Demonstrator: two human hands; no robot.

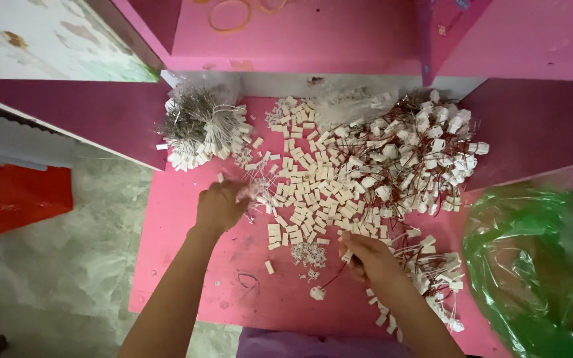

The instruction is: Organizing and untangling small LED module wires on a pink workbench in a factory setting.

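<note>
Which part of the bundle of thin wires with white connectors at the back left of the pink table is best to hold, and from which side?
Probably grip the bundle at its grey wire middle, coming from above. There the wires are gathered close together, while the white connectors fan out loosely along the front and right edge and would slip apart. The left hand is nearest to it.

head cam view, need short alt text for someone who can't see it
Seen from above, a person's left hand and right hand pick at small white plastic connectors strewn over a pink table. A tangle of red-wired connectors lies right, a bundled bunch upper left, a green plastic bag far right.
</note>
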